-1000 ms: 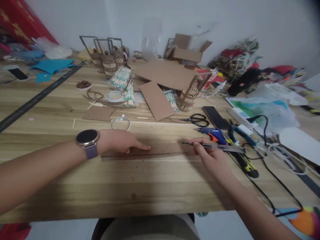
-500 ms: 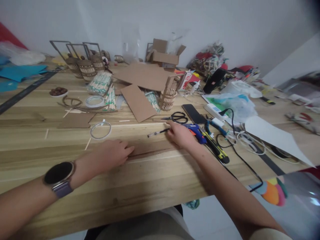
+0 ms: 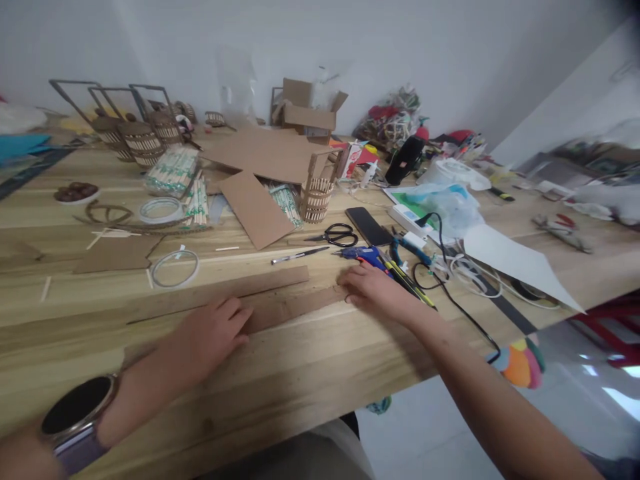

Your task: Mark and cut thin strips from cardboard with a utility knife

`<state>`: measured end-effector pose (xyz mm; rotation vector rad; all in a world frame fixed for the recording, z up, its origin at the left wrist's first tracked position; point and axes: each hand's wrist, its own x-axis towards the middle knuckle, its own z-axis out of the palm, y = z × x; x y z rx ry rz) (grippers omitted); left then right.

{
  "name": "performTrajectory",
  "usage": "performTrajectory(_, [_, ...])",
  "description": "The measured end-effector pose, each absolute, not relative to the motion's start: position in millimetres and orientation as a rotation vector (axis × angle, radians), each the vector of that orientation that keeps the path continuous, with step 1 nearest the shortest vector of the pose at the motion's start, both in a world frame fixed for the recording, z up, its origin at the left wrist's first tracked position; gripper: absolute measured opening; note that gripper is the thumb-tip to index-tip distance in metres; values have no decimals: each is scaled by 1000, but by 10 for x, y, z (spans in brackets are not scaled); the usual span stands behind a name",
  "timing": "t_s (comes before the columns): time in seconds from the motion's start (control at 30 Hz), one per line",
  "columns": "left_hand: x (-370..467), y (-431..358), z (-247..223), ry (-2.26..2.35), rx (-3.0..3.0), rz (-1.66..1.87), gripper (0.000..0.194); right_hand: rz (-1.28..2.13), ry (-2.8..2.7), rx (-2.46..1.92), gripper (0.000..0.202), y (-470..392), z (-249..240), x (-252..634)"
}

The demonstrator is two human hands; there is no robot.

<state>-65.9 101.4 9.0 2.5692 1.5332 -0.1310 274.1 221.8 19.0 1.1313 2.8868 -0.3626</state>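
Two long brown cardboard strips lie on the wooden table, slightly apart. My left hand (image 3: 203, 343), with a watch at the wrist, rests over the near cardboard strip (image 3: 293, 308), its fingers and thumb closed about the strip's edges. At that strip's right end my right hand (image 3: 373, 288) has its fingers curled onto the cardboard. Just beyond lies the far cardboard strip (image 3: 273, 283), which neither hand's fingertips touch. A pen (image 3: 300, 255) lies farther back, and the blue glue gun (image 3: 367, 255) is close behind my right hand.
Behind are black-handled scissors (image 3: 337, 235), a phone (image 3: 369, 225), a small stick basket (image 3: 317, 197) and cardboard sheets (image 3: 257, 208). Yellow cutters (image 3: 407, 280), pliers (image 3: 407, 250) and a black cable (image 3: 465, 313) lie right. A tape roll (image 3: 175, 268) sits left.
The view has shifted right. My right hand has come back from beside the pen to the near strip's end. The two strips now show apart, and my left hand has moved nearer to me.
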Motion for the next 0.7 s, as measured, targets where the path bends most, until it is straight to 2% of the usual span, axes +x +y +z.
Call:
performTrajectory(0.33, [-1281, 685, -68, 1757, 2515, 111, 33, -552, 2970, 1033, 16, 1981, 117, 2291])
performTrajectory(0.4, [-1385, 602, -74, 1839, 2588, 175, 38, -572, 3030, 1044, 22, 1874, 34, 2081])
performTrajectory(0.47, [-1359, 555, -86, 1869, 2711, 295, 46, -594, 3160, 1045, 40, 1769, -52, 1893])
performTrajectory(0.5, [-1291, 546, -101, 1871, 2771, 351, 49, -618, 3245, 992, 42, 1725, -89, 1823])
performTrajectory(0.63, [-786, 577, -222, 1788, 2940, 588, 53, -664, 3458, 1040, 25, 1687, -139, 1791])
performTrajectory(0.7, [-535, 615, -291, 1790, 2936, 643, 47, -630, 3466, 1116, 20, 1800, -85, 1918])
